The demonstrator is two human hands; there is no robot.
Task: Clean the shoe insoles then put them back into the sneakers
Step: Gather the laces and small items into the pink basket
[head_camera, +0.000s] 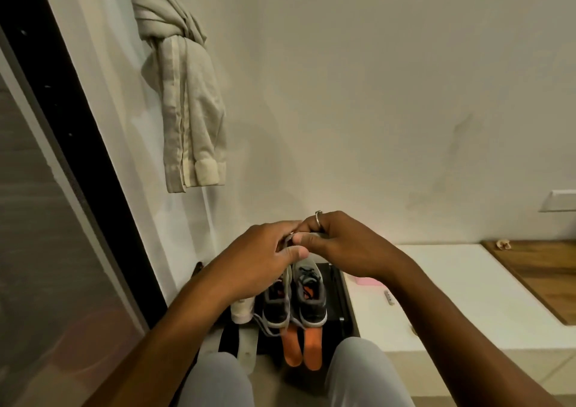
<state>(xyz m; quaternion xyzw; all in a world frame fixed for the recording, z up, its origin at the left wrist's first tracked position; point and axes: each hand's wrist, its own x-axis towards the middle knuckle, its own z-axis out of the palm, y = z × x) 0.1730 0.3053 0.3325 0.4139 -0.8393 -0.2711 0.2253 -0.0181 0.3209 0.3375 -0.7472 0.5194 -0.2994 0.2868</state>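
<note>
Grey-trousered knees (pixel 218 381), left hand (pixel 265 250) and right hand (pixel 339 241) pinching mostly hidden grey strip (pixel 287 274), sneakers (pixel 308 297) partly covered

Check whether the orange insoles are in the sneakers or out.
Out: both insoles lie side by side at the heels of the sneakers.
</note>
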